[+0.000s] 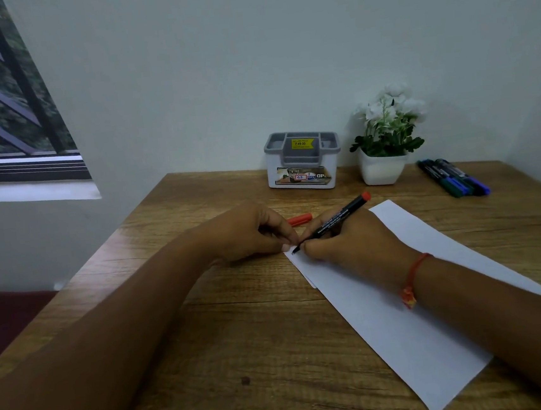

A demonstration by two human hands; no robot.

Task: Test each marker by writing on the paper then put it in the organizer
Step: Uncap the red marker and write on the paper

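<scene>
Right hand [343, 242] grips a black marker [333, 222] with a red end, its tip on the left corner of the paper [407, 333]. Left hand [252, 233], fingers curled, presses that corner to the bench [236, 340]; whether it holds the red cap [299, 219] jutting from behind it is unclear. A grey organizer [303, 162] stands by the wall, more markers [455, 177] lying far right.

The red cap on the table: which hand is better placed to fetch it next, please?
Probably left: the left hand lies just beside the red cap, only touching the paper corner, while the right hand grips the marker.
</scene>
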